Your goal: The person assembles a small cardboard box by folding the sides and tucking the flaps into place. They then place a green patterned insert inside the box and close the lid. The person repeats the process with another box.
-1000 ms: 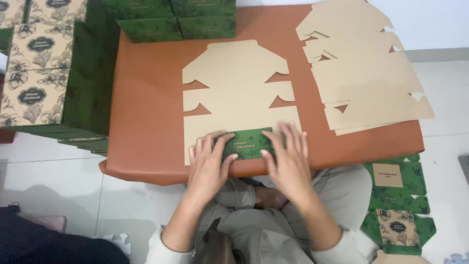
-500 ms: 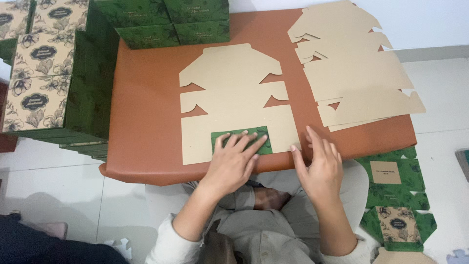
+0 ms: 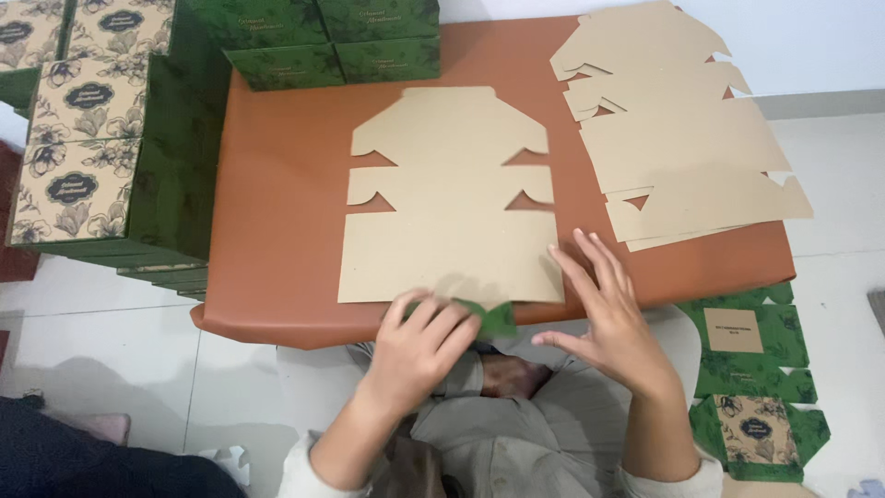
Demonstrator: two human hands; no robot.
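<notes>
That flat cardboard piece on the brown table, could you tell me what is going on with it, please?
A seated person is working a flat box blank, brown side up, on the brown table. The left hand grips the green flap at the blank's near edge, while the right hand lies open with fingers spread at the blank's right corner. More flat blanks are stacked to the right, finished green boxes stand on the left, and printed blanks lie on the floor.

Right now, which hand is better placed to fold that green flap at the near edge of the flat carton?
Left, probably. The left hand already grips the green flap at the near edge of the carton blank. The right hand lies open at the blank's right corner, off the flap.
</notes>
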